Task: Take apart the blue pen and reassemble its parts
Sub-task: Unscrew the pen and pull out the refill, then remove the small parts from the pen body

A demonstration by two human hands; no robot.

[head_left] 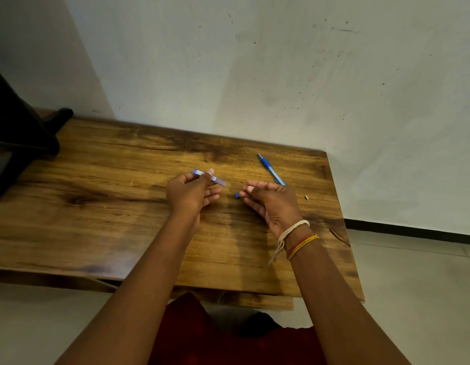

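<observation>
My left hand (191,192) holds a clear blue pen barrel (217,180) between thumb and fingers, roughly level above the wooden table (123,206). The barrel's left tip sticks out past my thumb. My right hand (270,200) pinches a small blue pen piece (237,195) at its fingertips, a short gap to the right of the barrel. A second, whole blue pen (269,168) lies on the table behind my right hand, partly hidden by it. A tiny pale part (306,197) rests on the table to the right.
A dark object (20,138) stands at the table's back left corner. The pale wall rises right behind the table. The table's right edge (342,222) drops to a tiled floor. Thread bands circle my right wrist.
</observation>
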